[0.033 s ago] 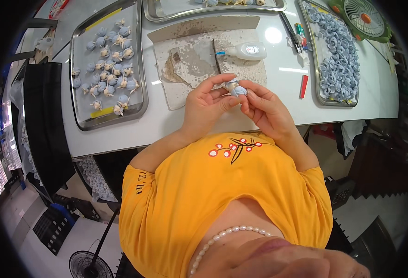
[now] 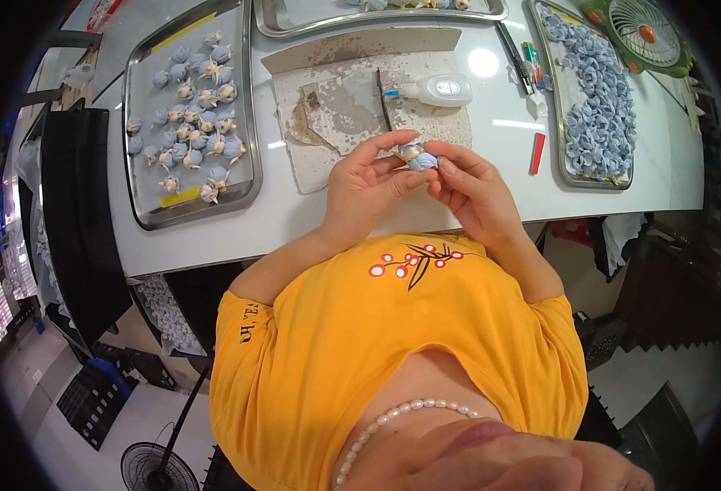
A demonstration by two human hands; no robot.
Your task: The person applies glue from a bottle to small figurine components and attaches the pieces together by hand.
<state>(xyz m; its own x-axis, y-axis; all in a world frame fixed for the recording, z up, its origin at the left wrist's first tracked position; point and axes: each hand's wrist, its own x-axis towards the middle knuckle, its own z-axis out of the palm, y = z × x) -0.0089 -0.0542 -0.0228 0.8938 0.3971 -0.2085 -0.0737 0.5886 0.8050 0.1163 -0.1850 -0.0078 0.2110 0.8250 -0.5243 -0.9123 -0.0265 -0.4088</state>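
Between my fingertips is a small blue-and-cream petalled piece point(image 2: 420, 158), with a shiny spot on its upper part. My left hand point(image 2: 366, 182) pinches it from the left with thumb and fingers. From the other side, the thumb and forefinger of my right hand point(image 2: 476, 184) are closed on it. My fingers partly hide it. Just beyond my hands lies a worn, stained cardboard sheet point(image 2: 434, 121). On that sheet are a thin dark stick point(image 2: 383, 98) and a white squeeze bottle point(image 2: 444, 90) with a blue nozzle, lying on its side.
A metal tray point(image 2: 255, 176) at left holds several similar blue-and-cream pieces. Another tray point(image 2: 593, 183) at right is heaped with blue petal pieces. A third tray point(image 2: 377, 31) stands at the back. Right of the cardboard are a red strip point(image 2: 537, 154), a black pen-like tool point(image 2: 514, 57) and a small green fan point(image 2: 645, 33).
The petalled piece has turned slightly between my fingertips, showing more of its shiny spot. Both hands keep nearly the same place.
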